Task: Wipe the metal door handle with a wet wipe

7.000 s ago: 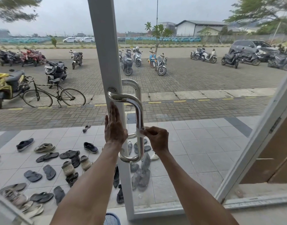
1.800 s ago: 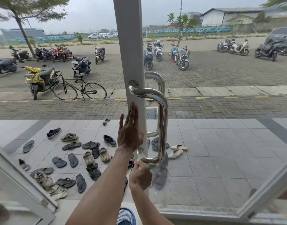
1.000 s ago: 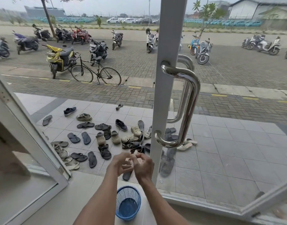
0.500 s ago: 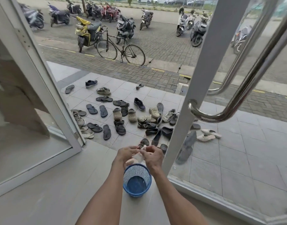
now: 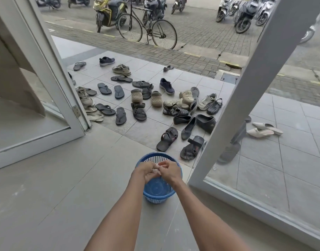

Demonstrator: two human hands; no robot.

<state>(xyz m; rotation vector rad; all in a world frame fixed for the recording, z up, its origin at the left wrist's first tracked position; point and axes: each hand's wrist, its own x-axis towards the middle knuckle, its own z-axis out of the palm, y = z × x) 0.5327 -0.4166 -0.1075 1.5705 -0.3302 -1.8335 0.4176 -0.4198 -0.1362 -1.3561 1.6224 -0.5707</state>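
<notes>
Both my hands meet over a small blue mesh basket (image 5: 160, 196) on the floor. My left hand (image 5: 145, 171) and my right hand (image 5: 171, 172) together pinch a crumpled white wet wipe (image 5: 156, 168), of which only a small bit shows between the fingers. The wipe is held just above the basket's opening. The metal door handle is almost out of view; only a blurred piece of it shows at the top right edge (image 5: 316, 20) on the white-framed glass door (image 5: 249, 84).
The door's frame slants down to the floor right of the basket. Another white door frame (image 5: 52, 69) stands at the left. Several sandals and shoes (image 5: 137, 105) lie on the tiles outside. A bicycle (image 5: 146, 28) and motorbikes are parked beyond.
My head has tilted further down, so the handle has left the view. Both hands have sunk with the wipe from beside the door frame to just over the blue basket.
</notes>
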